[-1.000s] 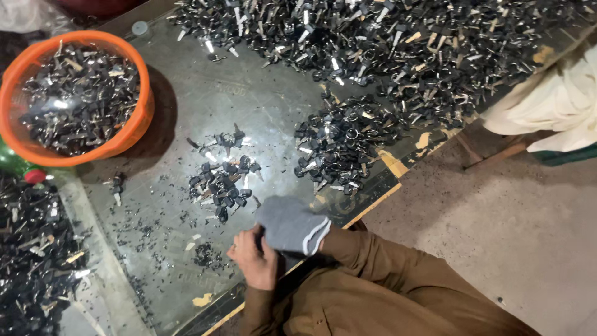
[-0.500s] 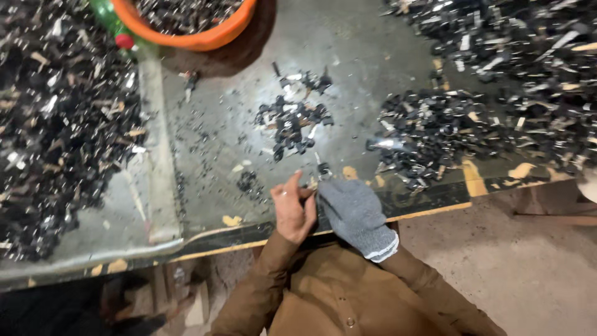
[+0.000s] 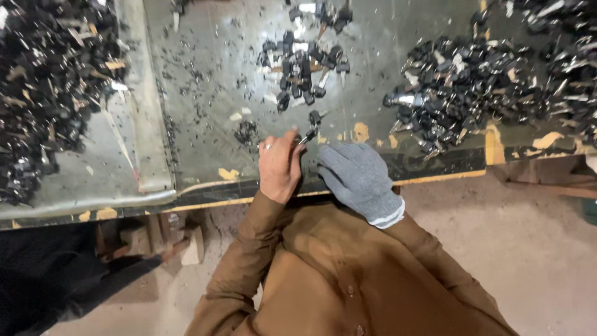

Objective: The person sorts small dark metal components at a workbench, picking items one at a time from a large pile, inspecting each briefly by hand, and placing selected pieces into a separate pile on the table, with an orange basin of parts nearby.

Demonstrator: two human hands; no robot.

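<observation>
Far left, a big dark heap of black-headed keys (image 3: 43, 93) covers that end of the bench (image 3: 205, 112), too many to count. A raised pale strip (image 3: 146, 124) divides it from your work area. Next, a tiny clump of black bits (image 3: 247, 132) lies just left of your left hand (image 3: 280, 167). That bare hand's grip is pinched shut on one small key (image 3: 308, 134), at the bench's near edge. Its long axis runs diagonally, pointing up and to the right, away from you; which end is the blade, can't tell. Above it, a small loose pile of keys (image 3: 303, 70), approx. two dozen. One stray key (image 3: 314, 116) lies between pile and held key. Your right hand (image 3: 359, 177), in a grey knit glove, rests beside the left, fingers curled; can't tell if it holds anything. Right: a second large heap (image 3: 460, 87), uncountable, well apart from both hands.
</observation>
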